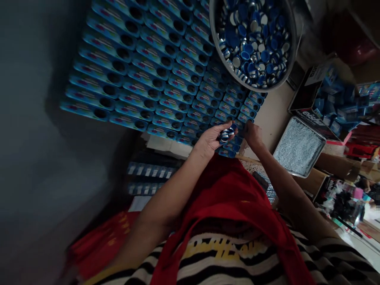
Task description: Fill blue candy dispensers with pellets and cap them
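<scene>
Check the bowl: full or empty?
Not empty. Blue and silver caps cover the visible inside of the bowl; how deep they lie is hidden, so I cannot tell whether it is full.

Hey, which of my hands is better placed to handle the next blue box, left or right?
Probably your right hand: it is down at the blue boxes, though its grip is unclear. Your left hand is occupied, holding several caps.
</scene>
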`<state>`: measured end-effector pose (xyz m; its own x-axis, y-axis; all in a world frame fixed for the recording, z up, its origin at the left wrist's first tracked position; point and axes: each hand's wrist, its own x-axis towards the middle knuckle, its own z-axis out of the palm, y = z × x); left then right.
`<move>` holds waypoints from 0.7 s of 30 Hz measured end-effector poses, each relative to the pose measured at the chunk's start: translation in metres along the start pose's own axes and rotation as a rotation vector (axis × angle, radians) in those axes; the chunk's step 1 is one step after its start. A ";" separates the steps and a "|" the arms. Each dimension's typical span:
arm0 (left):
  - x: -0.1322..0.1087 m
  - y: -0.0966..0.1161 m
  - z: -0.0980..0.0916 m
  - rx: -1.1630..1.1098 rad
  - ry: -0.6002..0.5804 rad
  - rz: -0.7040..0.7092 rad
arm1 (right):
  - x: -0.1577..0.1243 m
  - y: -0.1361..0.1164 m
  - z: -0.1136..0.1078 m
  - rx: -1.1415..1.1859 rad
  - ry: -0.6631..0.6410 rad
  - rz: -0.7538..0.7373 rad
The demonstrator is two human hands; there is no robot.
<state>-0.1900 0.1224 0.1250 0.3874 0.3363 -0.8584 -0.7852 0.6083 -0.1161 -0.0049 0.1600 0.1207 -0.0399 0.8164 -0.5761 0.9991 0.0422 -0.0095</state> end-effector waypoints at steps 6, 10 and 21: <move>-0.009 0.000 0.002 0.064 -0.044 0.088 | 0.005 0.003 -0.006 -0.017 -0.011 -0.028; -0.006 -0.005 -0.005 0.094 -0.006 0.075 | -0.009 0.005 -0.013 0.142 0.048 -0.083; 0.020 -0.037 0.003 0.066 -0.023 0.019 | -0.034 0.005 0.012 0.760 0.227 -0.045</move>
<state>-0.1515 0.1092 0.1133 0.3846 0.3643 -0.8482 -0.7594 0.6472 -0.0663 0.0022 0.1252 0.1305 -0.0015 0.9242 -0.3819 0.7308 -0.2597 -0.6313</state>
